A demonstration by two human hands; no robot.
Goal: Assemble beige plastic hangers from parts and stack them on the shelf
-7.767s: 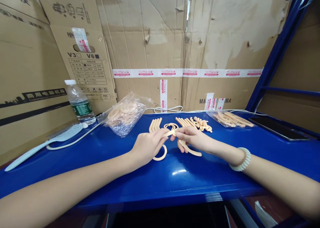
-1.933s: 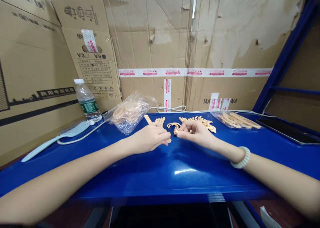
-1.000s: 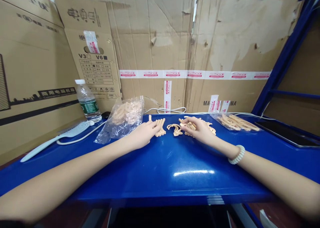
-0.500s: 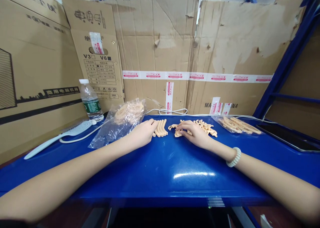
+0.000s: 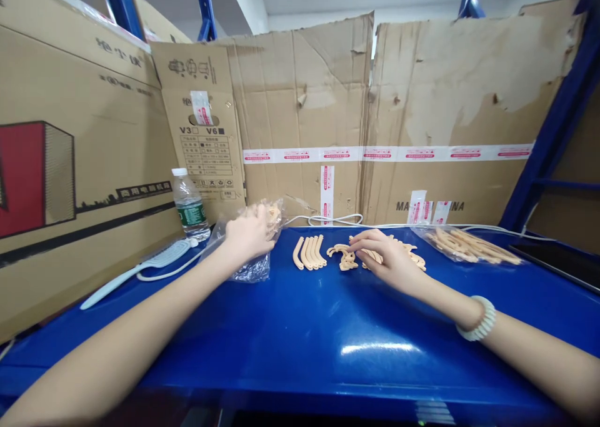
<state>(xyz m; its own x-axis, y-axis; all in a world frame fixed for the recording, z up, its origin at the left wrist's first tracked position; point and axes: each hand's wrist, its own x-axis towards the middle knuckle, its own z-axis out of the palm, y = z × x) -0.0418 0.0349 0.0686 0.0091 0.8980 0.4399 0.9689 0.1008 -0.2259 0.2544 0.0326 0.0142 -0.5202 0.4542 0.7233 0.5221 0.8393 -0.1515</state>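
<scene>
My left hand [image 5: 249, 234] is over a clear plastic bag [image 5: 255, 271] of beige pieces, touching it. Its fingers look stretched out, though their tips are partly hidden against the bag. Several curved beige strips [image 5: 310, 252] lie side by side in a row to the right of that hand. My right hand [image 5: 387, 258] hovers low at a loose pile of small curved beige pieces [image 5: 412, 255], its fingers extended and slightly apart. Left of its fingertips lie a few more hooked beige pieces [image 5: 345, 258]. Part of the pile is hidden behind this hand.
A water bottle [image 5: 191, 207] and a pale blue hairbrush [image 5: 140, 269] are on the left of the blue table [image 5: 300, 346]. At right are a bag of long beige sticks [image 5: 469, 244] and a dark flat device [image 5: 557, 264]. A white cable [image 5: 323, 218] runs along the cardboard [image 5: 300, 114].
My left hand has left the row of curved strips and moved left onto the plastic bag. My right hand stays by the loose pile. The camera view has shifted slightly.
</scene>
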